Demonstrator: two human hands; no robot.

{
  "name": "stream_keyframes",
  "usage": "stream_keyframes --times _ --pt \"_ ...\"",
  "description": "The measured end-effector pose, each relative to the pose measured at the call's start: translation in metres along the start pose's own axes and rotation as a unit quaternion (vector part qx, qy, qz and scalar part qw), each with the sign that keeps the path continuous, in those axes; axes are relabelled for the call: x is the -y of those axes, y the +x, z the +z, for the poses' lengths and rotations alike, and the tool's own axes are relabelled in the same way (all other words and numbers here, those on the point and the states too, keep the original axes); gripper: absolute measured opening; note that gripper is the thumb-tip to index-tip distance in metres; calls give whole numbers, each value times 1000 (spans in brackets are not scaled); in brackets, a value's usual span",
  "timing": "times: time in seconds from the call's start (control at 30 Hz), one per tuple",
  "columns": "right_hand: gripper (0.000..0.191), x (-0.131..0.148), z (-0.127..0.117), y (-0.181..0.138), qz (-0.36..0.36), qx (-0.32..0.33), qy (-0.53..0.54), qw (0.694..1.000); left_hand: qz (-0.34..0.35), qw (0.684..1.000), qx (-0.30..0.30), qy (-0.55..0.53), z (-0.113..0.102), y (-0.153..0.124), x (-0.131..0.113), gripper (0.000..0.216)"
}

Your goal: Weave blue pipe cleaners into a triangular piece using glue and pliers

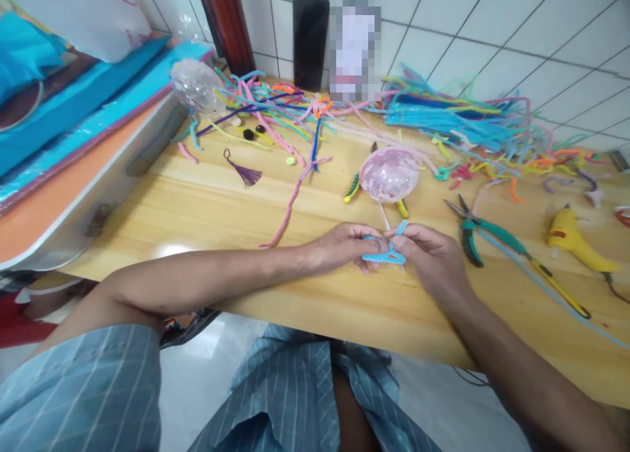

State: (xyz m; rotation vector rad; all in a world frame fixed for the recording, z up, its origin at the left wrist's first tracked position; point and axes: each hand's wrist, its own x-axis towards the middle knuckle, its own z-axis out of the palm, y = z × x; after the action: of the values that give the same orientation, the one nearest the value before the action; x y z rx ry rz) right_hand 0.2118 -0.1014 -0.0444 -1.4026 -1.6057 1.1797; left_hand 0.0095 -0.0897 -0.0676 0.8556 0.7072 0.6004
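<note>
Near the front of the wooden table, my left hand (355, 243) and my right hand (427, 250) meet around a bent light-blue pipe cleaner (382, 258). Both hands pinch it between thumb and fingers, and it forms a small closed loop with one end sticking up. A thin pale stem (384, 216) runs from between the hands up to a clear pinkish dome (390, 174) just behind them. Whether the stem is joined to the blue piece is hidden by my fingers. A long pink pipe cleaner (290, 209) lies left of my hands.
Teal-handled pliers (472, 226) and a yellow glue gun (573, 239) lie to the right. Many coloured pipe cleaners (443, 116) are heaped along the tiled wall. A purple tassel (243, 170) rests at left, near a plastic bin (123, 163). A dark phone (311, 42) leans on the wall.
</note>
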Motion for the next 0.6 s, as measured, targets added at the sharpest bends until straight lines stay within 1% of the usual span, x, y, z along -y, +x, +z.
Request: stream_keyframes --times 0.2,0.37,0.5,0.6 --pt "12 6 0 -1 -5 -10 -18 1000 13 1000 1 21 0 4 3 9" --pt "12 12 -2 -2 16 -13 -11 1000 20 999 -12 44 0 4 3 6" --pt "14 14 -6 0 -12 6 -30 999 26 998 -12 59 1 2 2 8" --pt "14 12 -8 0 -41 -2 -66 997 29 997 -14 64 2 1 3 10"
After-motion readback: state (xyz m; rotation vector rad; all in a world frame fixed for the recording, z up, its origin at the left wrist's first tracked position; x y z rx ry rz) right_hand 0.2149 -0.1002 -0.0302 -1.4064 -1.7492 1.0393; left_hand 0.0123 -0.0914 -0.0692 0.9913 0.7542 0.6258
